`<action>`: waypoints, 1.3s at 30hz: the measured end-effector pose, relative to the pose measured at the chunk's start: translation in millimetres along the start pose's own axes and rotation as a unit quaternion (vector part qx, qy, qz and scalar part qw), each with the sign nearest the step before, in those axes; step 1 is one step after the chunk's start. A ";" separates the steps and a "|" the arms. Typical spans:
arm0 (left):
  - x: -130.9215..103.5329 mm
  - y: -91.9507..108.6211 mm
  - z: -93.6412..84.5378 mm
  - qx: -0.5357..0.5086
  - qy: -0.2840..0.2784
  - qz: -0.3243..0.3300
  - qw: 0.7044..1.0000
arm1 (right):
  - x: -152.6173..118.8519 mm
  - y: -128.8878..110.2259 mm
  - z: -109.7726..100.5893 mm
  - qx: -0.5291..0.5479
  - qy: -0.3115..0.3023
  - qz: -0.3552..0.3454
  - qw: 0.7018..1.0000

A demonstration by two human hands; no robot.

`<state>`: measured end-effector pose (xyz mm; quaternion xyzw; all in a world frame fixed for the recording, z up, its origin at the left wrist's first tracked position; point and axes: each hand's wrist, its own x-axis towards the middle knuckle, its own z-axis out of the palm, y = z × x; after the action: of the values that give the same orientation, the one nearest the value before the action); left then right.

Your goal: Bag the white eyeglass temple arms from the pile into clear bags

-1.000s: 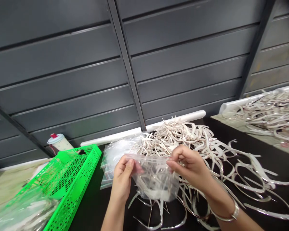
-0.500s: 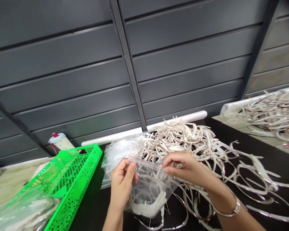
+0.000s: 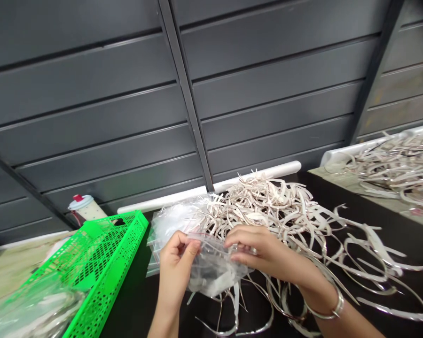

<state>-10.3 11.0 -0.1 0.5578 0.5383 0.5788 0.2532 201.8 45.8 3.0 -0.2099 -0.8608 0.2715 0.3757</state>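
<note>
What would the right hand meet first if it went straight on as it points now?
The right hand likely meets the clear bag first, near its top edge; the left hand looks next, though depth is unclear.

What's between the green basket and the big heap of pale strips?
The head view shows a pile of clear plastic bags between the green basket and the heap of pale strips, plus dark tabletop beside the basket.

Head-worn camera looks forward and down; plastic bag (image 3: 211, 272) near.

Red-lined clear bag (image 3: 211, 265); green basket (image 3: 117, 265); whitish strips (image 3: 268, 202).
</note>
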 end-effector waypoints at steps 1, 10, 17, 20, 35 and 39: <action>0.0 -1.5 -0.4 -0.008 0.001 0.000 1.000 | -0.1 -0.3 -0.3 -0.002 -0.017 -0.010 1.000; 4.8 -1.2 -7.2 -0.091 -0.009 0.020 0.996 | -3.6 6.6 -5.2 0.028 0.020 0.008 0.999; -0.7 5.3 -6.8 -0.030 -0.032 -0.008 0.999 | -0.9 7.7 4.2 0.077 0.096 0.024 0.992; -2.2 7.6 -5.2 -0.005 -0.001 -0.001 1.000 | -1.8 13.8 4.6 0.138 0.131 0.078 0.979; -2.2 -1.3 -3.7 -0.086 0.083 0.006 0.993 | 9.2 38.3 11.3 0.260 -0.059 0.158 0.951; 1.0 -3.8 -5.6 -0.121 0.106 -0.001 0.987 | 13.4 47.0 25.5 0.267 -0.119 0.185 0.938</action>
<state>-16.9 11.1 -2.0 0.4583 0.4885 0.6952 0.2609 181.3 81.4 -33.8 -0.2238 -0.7410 0.5790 0.2563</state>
